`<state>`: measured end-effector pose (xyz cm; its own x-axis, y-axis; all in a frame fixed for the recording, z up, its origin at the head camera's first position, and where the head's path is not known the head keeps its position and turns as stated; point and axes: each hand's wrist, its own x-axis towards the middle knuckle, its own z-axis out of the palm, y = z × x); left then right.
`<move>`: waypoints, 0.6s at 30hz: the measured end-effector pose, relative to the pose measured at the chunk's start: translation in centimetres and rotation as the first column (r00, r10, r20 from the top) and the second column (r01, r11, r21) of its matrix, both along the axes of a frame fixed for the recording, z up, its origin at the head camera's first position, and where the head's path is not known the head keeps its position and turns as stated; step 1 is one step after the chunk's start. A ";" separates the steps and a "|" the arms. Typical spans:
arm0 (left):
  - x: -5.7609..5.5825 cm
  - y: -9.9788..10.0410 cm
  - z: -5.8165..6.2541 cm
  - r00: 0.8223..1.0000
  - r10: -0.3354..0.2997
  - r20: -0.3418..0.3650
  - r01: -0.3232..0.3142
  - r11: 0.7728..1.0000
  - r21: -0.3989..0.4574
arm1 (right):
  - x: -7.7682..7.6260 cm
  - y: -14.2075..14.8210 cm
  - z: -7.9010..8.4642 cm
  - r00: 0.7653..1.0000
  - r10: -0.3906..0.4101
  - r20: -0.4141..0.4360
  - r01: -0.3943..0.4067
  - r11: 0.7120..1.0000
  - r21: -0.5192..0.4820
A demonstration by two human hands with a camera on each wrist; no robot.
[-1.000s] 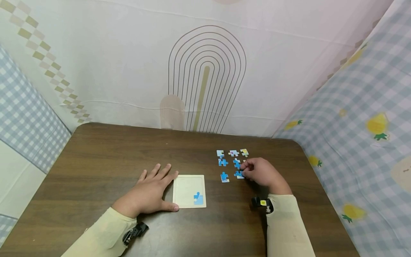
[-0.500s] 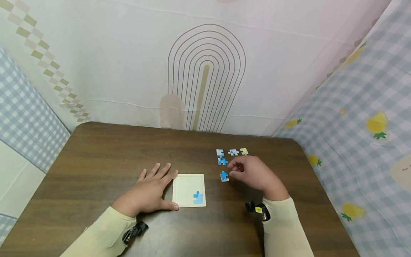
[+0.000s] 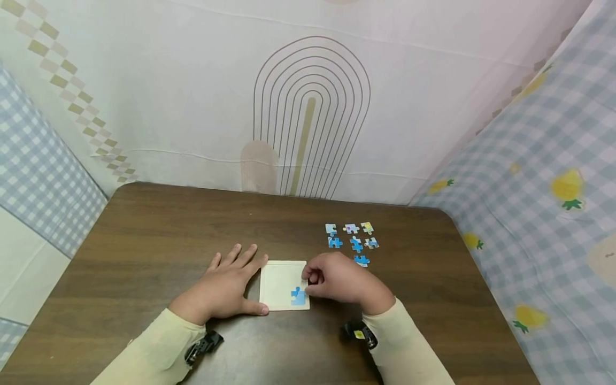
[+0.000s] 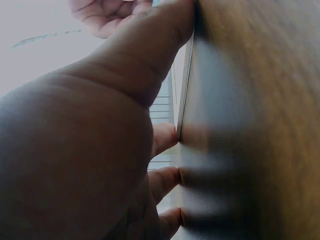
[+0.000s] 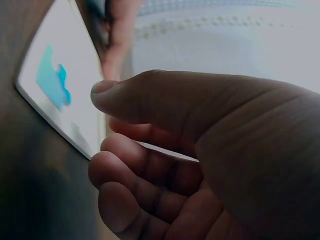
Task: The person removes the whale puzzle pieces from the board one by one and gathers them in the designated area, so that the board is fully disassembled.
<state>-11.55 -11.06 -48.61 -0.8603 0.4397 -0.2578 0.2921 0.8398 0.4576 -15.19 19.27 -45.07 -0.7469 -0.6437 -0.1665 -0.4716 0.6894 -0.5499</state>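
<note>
A square pale tray [image 3: 276,275] with a raised rim lies on the table. One blue jigsaw piece [image 3: 298,297] sits in its lower right corner. My left hand [image 3: 223,289] rests with fingers spread at the tray's left side, thumb and index finger at the rim. In the left wrist view its thumb [image 4: 145,55] lies along the tray's thin edge [image 4: 186,85]. My right hand [image 3: 339,278] is over the tray's right rim, thumb and fingers curled together in a pinch. The jigsaw piece it grips is hidden by the fingers.
Several loose jigsaw pieces [image 3: 356,244] lie in rough rows beyond the right hand. The brown wooden table [image 3: 192,219] meets a patterned cloth backdrop [image 3: 192,107] at its far edge, with checked cloth [image 3: 510,192] at the right.
My right hand has moved left from the loose pieces to the tray. The near-left loose piece has gone from its place on the table. My left hand and the tray have stayed put.
</note>
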 end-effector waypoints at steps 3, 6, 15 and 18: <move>0.0 0.0 0.1 1.000 -0.001 0.002 0.001 1.000 -0.001 | 0.1 -0.6 -0.6 1.000 0.021 0.010 -0.021 1.000 0.014; 0.0 0.0 0.1 1.000 -0.003 -0.001 0.003 1.000 0.000 | 0.1 -0.9 -1.1 0.999 0.035 0.020 -0.036 0.999 0.025; 0.1 0.0 0.1 1.000 -0.004 -0.016 0.004 1.000 0.005 | 0.3 -1.4 -1.6 0.998 0.049 0.029 -0.051 0.997 0.061; 0.0 0.0 0.0 1.000 -0.004 -0.016 0.004 1.000 0.002 | 0.3 -1.4 -1.6 0.998 0.042 0.041 -0.045 0.997 0.068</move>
